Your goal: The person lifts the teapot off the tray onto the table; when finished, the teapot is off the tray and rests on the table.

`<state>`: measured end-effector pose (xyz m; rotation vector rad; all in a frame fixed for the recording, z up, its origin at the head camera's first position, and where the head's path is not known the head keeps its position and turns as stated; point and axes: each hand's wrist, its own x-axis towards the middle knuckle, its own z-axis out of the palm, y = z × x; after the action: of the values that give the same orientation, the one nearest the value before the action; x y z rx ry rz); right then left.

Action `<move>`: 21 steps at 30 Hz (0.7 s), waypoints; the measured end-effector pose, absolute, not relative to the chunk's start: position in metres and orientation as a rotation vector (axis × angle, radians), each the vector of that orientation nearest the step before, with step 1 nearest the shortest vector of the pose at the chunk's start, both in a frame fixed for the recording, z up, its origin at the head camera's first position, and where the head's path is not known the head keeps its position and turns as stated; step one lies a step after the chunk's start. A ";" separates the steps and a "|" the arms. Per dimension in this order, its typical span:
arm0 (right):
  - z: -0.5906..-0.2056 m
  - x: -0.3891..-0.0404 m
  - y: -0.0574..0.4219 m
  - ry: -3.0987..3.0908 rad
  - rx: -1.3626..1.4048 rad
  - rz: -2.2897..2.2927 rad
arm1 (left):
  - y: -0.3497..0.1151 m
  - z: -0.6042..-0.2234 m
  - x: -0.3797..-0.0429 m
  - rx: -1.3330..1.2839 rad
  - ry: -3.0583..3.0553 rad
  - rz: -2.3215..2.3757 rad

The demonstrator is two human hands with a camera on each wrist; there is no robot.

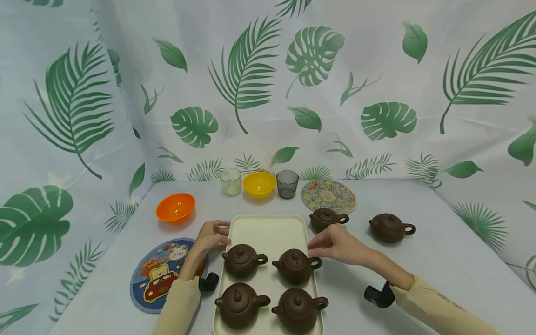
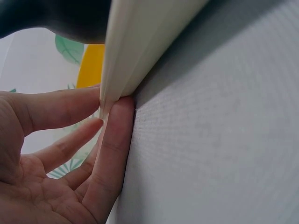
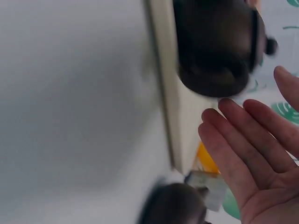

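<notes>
Near the left edge of the counter (image 1: 347, 298) lies a round blue cartoon mat (image 1: 155, 272), and toward the back left corner sits an orange bowl (image 1: 176, 209). The left hand (image 1: 212, 237) is at the left side of a cream tray (image 1: 268, 230); its fingers pinch the rim, with one digit tucked low against the tray's outer edge close to the counter. Along the back edge, from left to right, stand a pale green glass (image 1: 231, 182), a yellow bowl (image 1: 259, 186) and a grey glass (image 1: 287, 184). The tray lies lengthwise in the middle of the counter, running toward the front edge, and carries four dark brown teapots in two rows: on its left a far left teapot (image 1: 240, 263) and a near left teapot (image 1: 238, 307), on its right a far right teapot (image 1: 293, 267) and a near right teapot (image 1: 297, 311). All four are upright with their handles toward the right. The right hand (image 1: 339, 244) is by the tray's right side, near the far right teapot's handle; its fingers are extended with the thumb well apart and nothing between them, and I cannot tell whether they touch the rim. Beyond that hand stands a loose teapot (image 1: 324, 218), just in front of a round floral mat (image 1: 328, 195) near the back edge. Farther toward the right edge is a last teapot (image 1: 387, 228).
</notes>
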<state>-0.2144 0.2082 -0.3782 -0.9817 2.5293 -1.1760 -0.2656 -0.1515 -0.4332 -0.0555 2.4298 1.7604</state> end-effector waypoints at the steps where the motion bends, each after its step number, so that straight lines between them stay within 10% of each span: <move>1: -0.382 -0.211 0.208 2.517 -0.968 -1.190 | -0.151 -0.433 -0.266 -0.054 2.428 1.761; 21: -0.402 -0.195 0.207 2.565 -0.911 -1.337 | -0.152 -0.434 -0.266 -0.068 2.430 1.757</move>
<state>-0.1949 0.2067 -0.4018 -0.9110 2.5654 -1.3374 -0.2657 -0.1516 -0.4344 -0.0679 2.4296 1.7567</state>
